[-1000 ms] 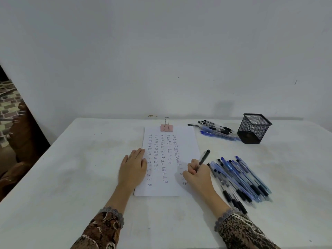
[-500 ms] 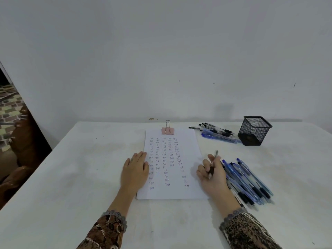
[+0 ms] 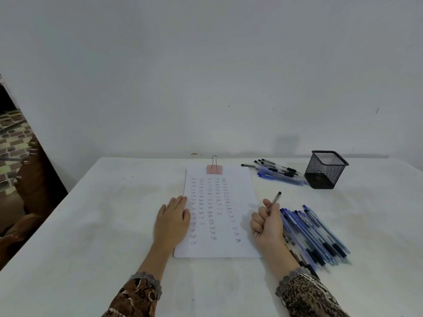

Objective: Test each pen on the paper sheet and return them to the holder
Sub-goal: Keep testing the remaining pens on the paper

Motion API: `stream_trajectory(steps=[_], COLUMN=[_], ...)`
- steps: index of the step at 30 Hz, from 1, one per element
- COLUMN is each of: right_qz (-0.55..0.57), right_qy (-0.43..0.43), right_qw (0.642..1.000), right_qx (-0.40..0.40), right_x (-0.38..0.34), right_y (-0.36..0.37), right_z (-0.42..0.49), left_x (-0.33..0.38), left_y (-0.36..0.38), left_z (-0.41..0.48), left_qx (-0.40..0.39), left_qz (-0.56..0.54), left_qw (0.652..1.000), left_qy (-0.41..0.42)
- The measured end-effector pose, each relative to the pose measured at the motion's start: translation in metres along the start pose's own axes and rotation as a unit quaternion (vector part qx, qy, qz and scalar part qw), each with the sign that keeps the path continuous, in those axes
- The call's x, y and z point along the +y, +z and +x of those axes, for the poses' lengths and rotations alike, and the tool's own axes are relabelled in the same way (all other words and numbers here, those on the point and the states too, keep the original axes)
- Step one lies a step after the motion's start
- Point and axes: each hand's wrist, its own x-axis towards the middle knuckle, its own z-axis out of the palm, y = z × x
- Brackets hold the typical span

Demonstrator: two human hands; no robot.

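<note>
A white paper sheet (image 3: 219,202) covered in columns of small written words lies in the middle of the table, with a pink binder clip (image 3: 214,168) at its top edge. My left hand (image 3: 172,219) rests flat on the sheet's left edge. My right hand (image 3: 267,221) grips a black-capped pen (image 3: 276,197) in a fist just off the sheet's right edge, the pen's top pointing up and away. A black mesh holder (image 3: 325,170) stands at the back right; I see no pens in it.
A large pile of blue and black pens (image 3: 315,234) lies right of my right hand. A smaller group of pens (image 3: 274,171) lies between the sheet and the holder. The white table (image 3: 91,225) meets a bare wall at the back; its left edge drops off.
My right hand has lifted the pen off the lower right of the sheet and moved right, turning the pen into a fist grip. My left hand has stayed in place.
</note>
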Motion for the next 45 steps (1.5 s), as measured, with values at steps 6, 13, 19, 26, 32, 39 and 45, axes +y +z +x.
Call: stream_trajectory(steps=[6,13,19,26,32,39,45], right_qz=[-0.437,-0.869,-0.859,-0.872,-0.919,-0.886,-0.921], right_qy=[-0.17,-0.108,-0.08,-0.147,-0.178,-0.248,-0.282], right_qw=[0.883,0.476,0.501,0.467,0.336,0.386,0.265], right_qx=[0.008,0.081,0.075,-0.011,-0.106,-0.059,-0.034], right_x=[-0.056,-0.104,-0.116,-0.149,-0.117,-0.107,-0.107], right_y=[0.006,-0.04,-0.038,0.043,0.028,0.013,0.014], right_z=[-0.016,0.005,-0.001,0.052,0.124,0.148,0.158], left_x=[-0.002,0.001,-0.001,-0.004,-0.006,-0.005,-0.003], left_y=[0.001,0.0,0.003,0.009,0.012,0.011,0.009], left_z=[-0.001,0.0,0.001,0.002,0.002,0.004,0.004], left_qx=[0.013,0.01,0.009,0.042,0.059,0.037,0.03], left_qz=[-0.003,0.003,0.001,-0.006,-0.022,-0.006,-0.013], left_qw=[1.0,1.0,1.0,0.999,0.998,0.999,0.999], left_qy=[0.005,-0.003,-0.007,-0.004,-0.01,-0.017,-0.024])
